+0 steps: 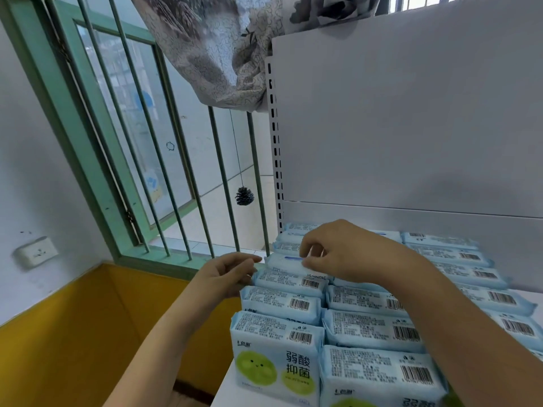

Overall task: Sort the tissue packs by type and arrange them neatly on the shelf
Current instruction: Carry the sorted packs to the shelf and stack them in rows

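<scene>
Several light-blue tissue packs stand upright in three rows on the white shelf. The front left pack shows green circles and a barcode on top. In the left row, a pack with a blue stripe sits among the further packs. My right hand reaches over the rows and pinches the top of that pack. My left hand touches the left end of the same row with curled fingers, beside the pack just in front.
The shelf's white back panel rises behind the packs, with a slotted upright at its left. Left of the shelf are a green barred window, a hanging pinecone, a draped curtain and a yellow wall.
</scene>
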